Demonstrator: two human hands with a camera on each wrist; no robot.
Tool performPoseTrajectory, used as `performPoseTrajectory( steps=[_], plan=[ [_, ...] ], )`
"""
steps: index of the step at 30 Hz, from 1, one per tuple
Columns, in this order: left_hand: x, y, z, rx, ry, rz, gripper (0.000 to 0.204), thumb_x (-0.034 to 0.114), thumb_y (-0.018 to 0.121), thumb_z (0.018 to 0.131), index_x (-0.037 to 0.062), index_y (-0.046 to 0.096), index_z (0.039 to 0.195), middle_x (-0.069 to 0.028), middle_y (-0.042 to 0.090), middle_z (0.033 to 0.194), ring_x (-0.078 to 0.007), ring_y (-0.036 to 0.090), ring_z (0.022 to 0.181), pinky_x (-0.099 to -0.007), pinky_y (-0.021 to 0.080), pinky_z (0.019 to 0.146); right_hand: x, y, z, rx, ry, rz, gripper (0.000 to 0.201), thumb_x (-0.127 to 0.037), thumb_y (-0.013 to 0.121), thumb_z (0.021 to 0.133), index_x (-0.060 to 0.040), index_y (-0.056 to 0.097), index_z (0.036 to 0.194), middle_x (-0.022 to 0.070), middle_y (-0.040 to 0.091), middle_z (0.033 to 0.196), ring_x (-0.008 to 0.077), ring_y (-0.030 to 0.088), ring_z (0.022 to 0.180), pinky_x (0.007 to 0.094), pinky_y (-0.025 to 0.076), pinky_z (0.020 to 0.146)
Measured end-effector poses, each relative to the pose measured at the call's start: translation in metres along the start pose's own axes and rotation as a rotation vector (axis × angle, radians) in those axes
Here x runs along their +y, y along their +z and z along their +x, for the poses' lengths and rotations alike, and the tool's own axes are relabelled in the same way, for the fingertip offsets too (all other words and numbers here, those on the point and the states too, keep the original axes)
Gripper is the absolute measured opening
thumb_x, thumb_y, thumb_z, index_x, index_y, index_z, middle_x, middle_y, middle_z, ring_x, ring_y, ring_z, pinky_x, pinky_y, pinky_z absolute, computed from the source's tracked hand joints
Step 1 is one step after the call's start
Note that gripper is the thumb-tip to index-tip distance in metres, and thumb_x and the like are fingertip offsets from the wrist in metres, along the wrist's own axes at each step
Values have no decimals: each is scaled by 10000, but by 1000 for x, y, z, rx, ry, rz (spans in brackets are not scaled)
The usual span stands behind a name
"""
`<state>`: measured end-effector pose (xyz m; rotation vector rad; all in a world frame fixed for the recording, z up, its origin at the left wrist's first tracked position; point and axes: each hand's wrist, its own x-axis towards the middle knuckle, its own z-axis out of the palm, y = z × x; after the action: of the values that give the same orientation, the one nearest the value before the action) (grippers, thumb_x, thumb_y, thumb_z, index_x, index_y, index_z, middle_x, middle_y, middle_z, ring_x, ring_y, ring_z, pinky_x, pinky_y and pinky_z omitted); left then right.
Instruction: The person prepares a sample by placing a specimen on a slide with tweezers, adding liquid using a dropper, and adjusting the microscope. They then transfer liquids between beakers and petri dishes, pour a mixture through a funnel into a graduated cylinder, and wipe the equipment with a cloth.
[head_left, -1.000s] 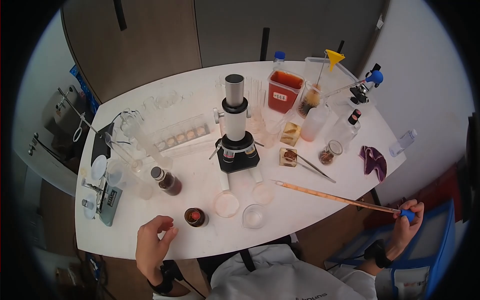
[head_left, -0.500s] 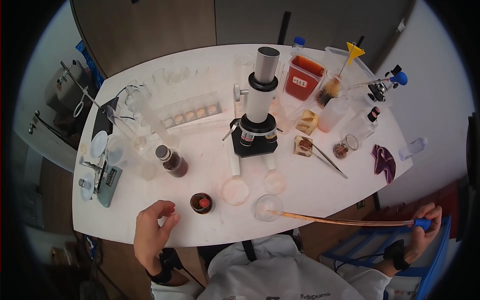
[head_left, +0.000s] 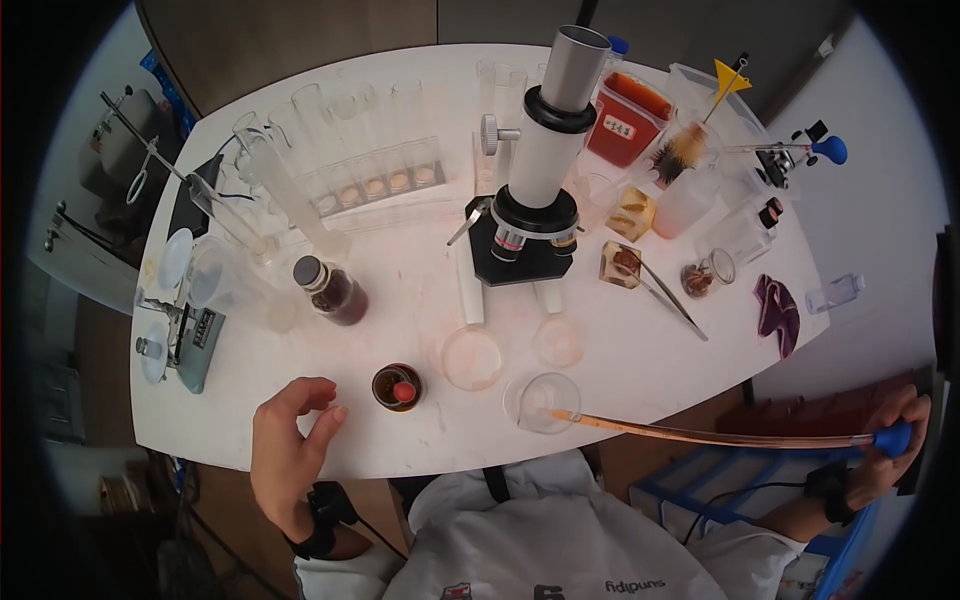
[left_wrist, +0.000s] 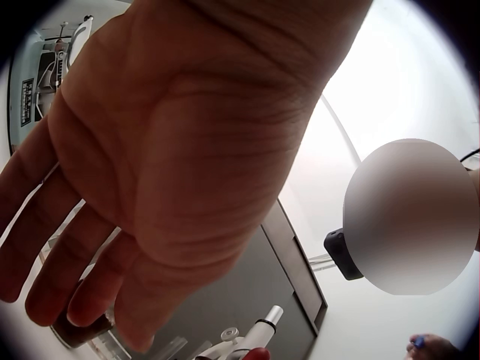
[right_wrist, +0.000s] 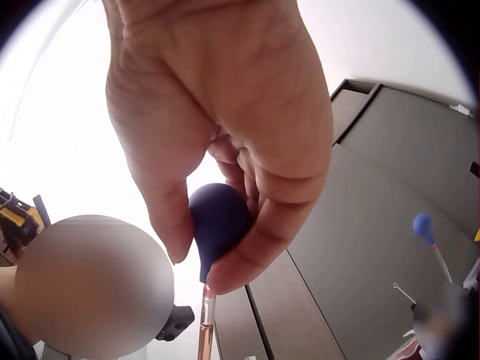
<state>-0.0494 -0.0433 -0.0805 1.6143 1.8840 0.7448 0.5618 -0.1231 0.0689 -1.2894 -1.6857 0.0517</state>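
Note:
At the far right, my right hand [head_left: 898, 432] pinches the blue rubber bulb [right_wrist: 219, 225] of a long glass dropper between thumb and fingers. Orange-brown liquid fills much of the dropper's tube [head_left: 700, 436], which slants slightly down to the left. Its tip overlaps a small clear glass dish [head_left: 524, 420] near the table's front edge. My left hand [head_left: 285, 445] holds nothing, its fingers loosely bent above the front left edge. Just right of those fingers stands a small brown bottle [head_left: 382, 388] with a red piece at its mouth.
Behind the dish stands a microscope [head_left: 545, 165], with two shallow round dishes, one a petri dish [head_left: 472, 358], before it. A capped brown bottle [head_left: 340, 300] and a balance scale [head_left: 200, 350] are on the left. Tweezers [head_left: 675, 305], jars and a red-filled tub [head_left: 628, 120] stand right.
The dropper's tip has come down and left from the bare table to the glass dish. My right hand has moved right, while my left hand keeps its pose. The head view has shifted.

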Motion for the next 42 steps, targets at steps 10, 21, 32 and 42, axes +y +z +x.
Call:
performPoseTrajectory(
  steps=[10,21,32,42],
  plan=[
    [-8,2,1,-1,4,-23,272,68,785,840,-45,692,1069,-187,742,916,-295,726,871,-361,550,829,-14,-34,53,-409,-269,104,721,-538,836,808,-27,479,1170,110,561,1010,134,583,771,188,480,665],
    [-5,0,4,-8,-37,-45,257,53,761,857,-59,689,1076,-186,739,918,-284,720,878,-362,546,846,-60,26,104,-609,-469,318,542,-317,810,877,-5,525,1218,190,667,1042,215,679,752,229,561,564],
    [-3,1,5,-10,-52,-45,259,47,763,854,-63,686,1076,-183,739,921,-283,717,884,-359,544,847,-74,37,120,-683,-508,385,445,-189,804,898,-2,534,1199,208,705,1002,224,702,695,258,594,498],
    [-5,1,5,-14,-37,-52,258,44,762,856,-64,685,1077,-185,737,925,-282,715,883,-360,544,852,-83,39,123,-715,-509,368,404,-183,808,893,-20,533,1139,192,701,941,209,676,629,245,542,446]
  ],
)
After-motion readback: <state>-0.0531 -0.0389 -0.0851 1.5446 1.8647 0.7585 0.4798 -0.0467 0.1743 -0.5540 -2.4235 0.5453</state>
